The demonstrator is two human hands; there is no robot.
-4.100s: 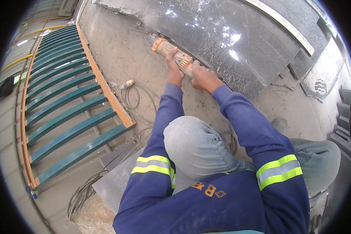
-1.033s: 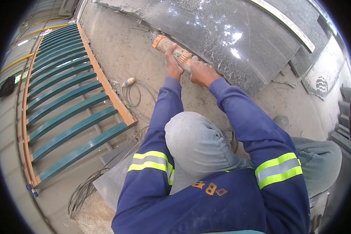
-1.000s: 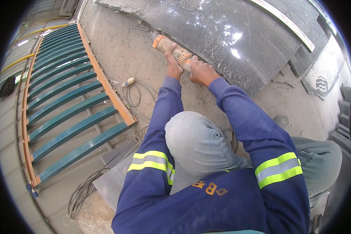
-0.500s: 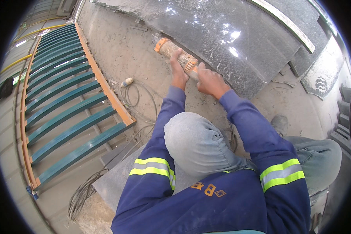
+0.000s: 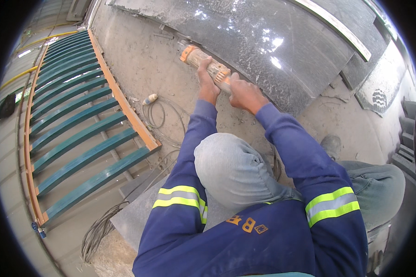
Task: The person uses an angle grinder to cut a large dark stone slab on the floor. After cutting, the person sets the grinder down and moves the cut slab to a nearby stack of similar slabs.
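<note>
Both my hands are closed round a dusty angle grinder [image 5: 199, 58] with orange bands on its body. My left hand [image 5: 208, 82] wraps the middle of the body from the near side. Farther back, my right hand [image 5: 246, 93] grips the rear end. The grinder's front end points to the far left, beside the long edge of a grey polished stone slab [image 5: 263, 60]. Its disc is too blurred to make out, so I cannot tell whether it touches the slab.
A rack with an orange frame and teal slats [image 5: 85, 131] stands at the left. A cable with a pale plug [image 5: 149, 99] coils on the dusty floor, and more cable [image 5: 97, 235] is bundled near left. Other stone slabs [image 5: 383, 83] lie at the right.
The grinder and both hands have shifted slightly to the left along the slab's edge. My grip is the same.
</note>
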